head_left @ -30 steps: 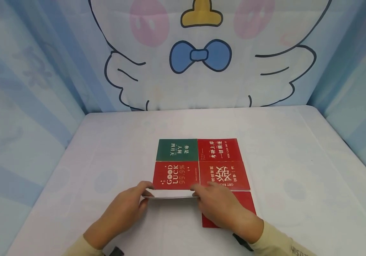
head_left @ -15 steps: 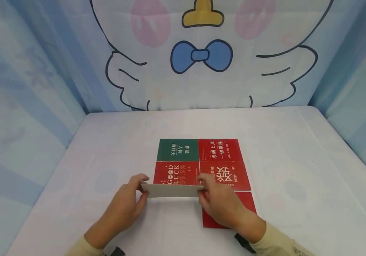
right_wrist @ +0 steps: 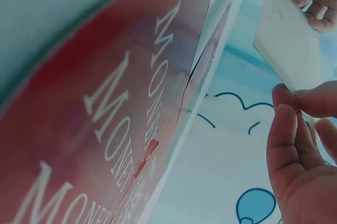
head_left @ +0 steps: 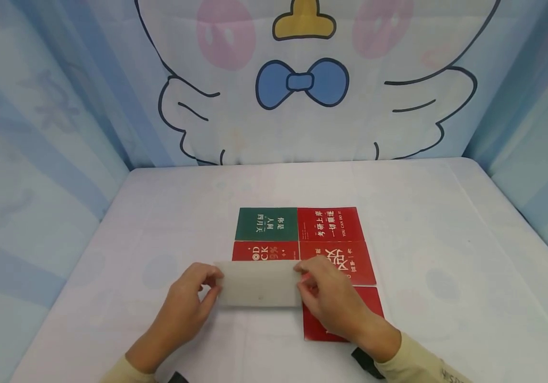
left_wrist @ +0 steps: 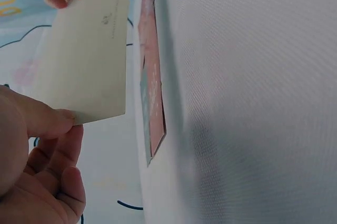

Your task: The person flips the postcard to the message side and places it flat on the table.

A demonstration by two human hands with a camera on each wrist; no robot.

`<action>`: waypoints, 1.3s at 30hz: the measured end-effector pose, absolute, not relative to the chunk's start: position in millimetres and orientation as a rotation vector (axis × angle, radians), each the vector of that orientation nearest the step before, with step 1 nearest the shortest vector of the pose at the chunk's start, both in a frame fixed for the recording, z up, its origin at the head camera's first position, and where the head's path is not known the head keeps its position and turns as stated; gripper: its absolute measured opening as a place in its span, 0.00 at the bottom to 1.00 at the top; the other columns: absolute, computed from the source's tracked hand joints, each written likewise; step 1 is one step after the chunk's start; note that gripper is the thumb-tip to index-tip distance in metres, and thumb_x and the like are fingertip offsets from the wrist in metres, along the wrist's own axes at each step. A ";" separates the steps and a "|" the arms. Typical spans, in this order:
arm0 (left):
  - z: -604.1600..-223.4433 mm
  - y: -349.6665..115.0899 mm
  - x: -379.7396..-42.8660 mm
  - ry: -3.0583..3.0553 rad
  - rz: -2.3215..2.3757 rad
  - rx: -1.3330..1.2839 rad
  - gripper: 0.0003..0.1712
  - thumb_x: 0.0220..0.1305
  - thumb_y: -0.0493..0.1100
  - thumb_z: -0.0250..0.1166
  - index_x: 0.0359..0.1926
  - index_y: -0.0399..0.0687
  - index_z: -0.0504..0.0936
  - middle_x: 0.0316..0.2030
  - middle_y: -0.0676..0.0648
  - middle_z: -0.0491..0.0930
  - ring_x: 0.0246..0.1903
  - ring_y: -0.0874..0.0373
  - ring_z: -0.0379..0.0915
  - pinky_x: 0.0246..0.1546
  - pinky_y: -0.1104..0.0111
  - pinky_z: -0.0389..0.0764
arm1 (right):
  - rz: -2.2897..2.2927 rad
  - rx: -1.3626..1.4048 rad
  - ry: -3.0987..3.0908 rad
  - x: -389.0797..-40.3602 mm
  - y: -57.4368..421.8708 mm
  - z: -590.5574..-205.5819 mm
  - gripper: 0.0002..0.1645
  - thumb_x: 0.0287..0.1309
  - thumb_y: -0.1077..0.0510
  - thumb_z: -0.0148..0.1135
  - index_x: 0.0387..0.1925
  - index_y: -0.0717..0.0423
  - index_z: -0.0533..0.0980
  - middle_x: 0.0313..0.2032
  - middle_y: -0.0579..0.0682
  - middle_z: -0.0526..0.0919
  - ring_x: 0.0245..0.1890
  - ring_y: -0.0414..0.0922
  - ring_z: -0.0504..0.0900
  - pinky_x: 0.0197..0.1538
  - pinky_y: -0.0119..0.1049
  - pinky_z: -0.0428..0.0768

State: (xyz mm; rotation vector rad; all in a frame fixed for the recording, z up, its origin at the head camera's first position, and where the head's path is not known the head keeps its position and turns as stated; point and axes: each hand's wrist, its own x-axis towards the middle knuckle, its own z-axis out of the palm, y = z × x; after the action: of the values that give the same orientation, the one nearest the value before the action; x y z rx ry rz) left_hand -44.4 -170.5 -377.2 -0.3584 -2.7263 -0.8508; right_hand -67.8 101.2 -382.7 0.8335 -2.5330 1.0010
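A cream card (head_left: pixel 259 284), its plain side with a small printed mark facing me, is held up off the table between both hands. My left hand (head_left: pixel 190 295) pinches its left edge between thumb and fingers; my right hand (head_left: pixel 333 303) pinches the right edge. In the left wrist view the card (left_wrist: pixel 87 50) stands clear of the tabletop. Behind it, partly covered, lies a red "GOOD LUCK" card (head_left: pixel 283 251). Below my right hand is a red card (head_left: pixel 319 330), whose "MONEY" lettering (right_wrist: pixel 113 108) shows in the right wrist view.
A green card (head_left: pixel 250 224) and a red card (head_left: pixel 330 224) form the far row. Beside the "GOOD LUCK" card lies another red card (head_left: pixel 357 266) with a large character. All rest on the white tablecloth (head_left: pixel 159 223). A printed curtain (head_left: pixel 298 133) hangs behind the table.
The held card has tilted from nearly edge-on to showing its plain cream face, covering more of the "GOOD LUCK" card. Both hands have kept their pinch and shifted only slightly.
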 end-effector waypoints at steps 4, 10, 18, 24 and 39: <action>-377.9 -171.7 -44.7 -2.808 -0.895 -0.349 0.21 0.52 0.25 0.73 0.44 0.43 0.78 0.38 0.51 0.76 0.37 0.61 0.72 0.41 0.64 0.82 | 0.990 0.839 -2.656 -67.0 101.0 -382.0 0.28 0.48 0.65 0.77 0.51 0.58 0.77 0.43 0.48 0.79 0.37 0.38 0.79 0.41 0.30 0.83; -377.8 -171.2 -44.8 -2.983 -0.921 -0.253 0.20 0.55 0.30 0.75 0.47 0.43 0.79 0.42 0.50 0.78 0.44 0.57 0.74 0.51 0.59 0.80 | 0.914 0.815 -2.869 -65.7 98.4 -379.9 0.31 0.47 0.59 0.79 0.55 0.55 0.77 0.43 0.46 0.78 0.35 0.37 0.76 0.40 0.30 0.82; -378.5 -171.4 -49.4 -3.170 -0.854 -0.202 0.19 0.52 0.34 0.77 0.45 0.47 0.81 0.40 0.52 0.79 0.42 0.56 0.70 0.51 0.56 0.78 | 0.812 0.834 -2.998 -64.3 96.7 -380.4 0.34 0.44 0.54 0.80 0.54 0.52 0.77 0.45 0.47 0.79 0.41 0.41 0.79 0.43 0.44 0.85; -380.9 -171.8 -51.9 -3.230 -0.801 -0.224 0.20 0.51 0.36 0.79 0.44 0.47 0.81 0.36 0.54 0.77 0.39 0.56 0.69 0.47 0.57 0.77 | 0.773 0.858 -3.044 -65.2 95.4 -382.5 0.34 0.44 0.53 0.81 0.53 0.52 0.76 0.44 0.47 0.80 0.38 0.41 0.79 0.42 0.44 0.85; -387.4 -170.1 -57.6 -3.358 -0.614 -0.315 0.19 0.52 0.40 0.79 0.44 0.48 0.81 0.31 0.54 0.73 0.37 0.56 0.67 0.44 0.57 0.73 | 0.684 0.866 -3.162 -67.2 91.4 -384.8 0.36 0.42 0.51 0.82 0.54 0.52 0.77 0.42 0.47 0.79 0.38 0.42 0.79 0.41 0.45 0.85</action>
State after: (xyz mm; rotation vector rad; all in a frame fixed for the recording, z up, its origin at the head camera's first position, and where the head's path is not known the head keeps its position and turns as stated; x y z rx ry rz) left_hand -57.6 -170.1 -387.4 -0.3153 -3.3578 -0.6141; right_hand -67.2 91.4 -384.8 0.8663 -3.1623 0.6836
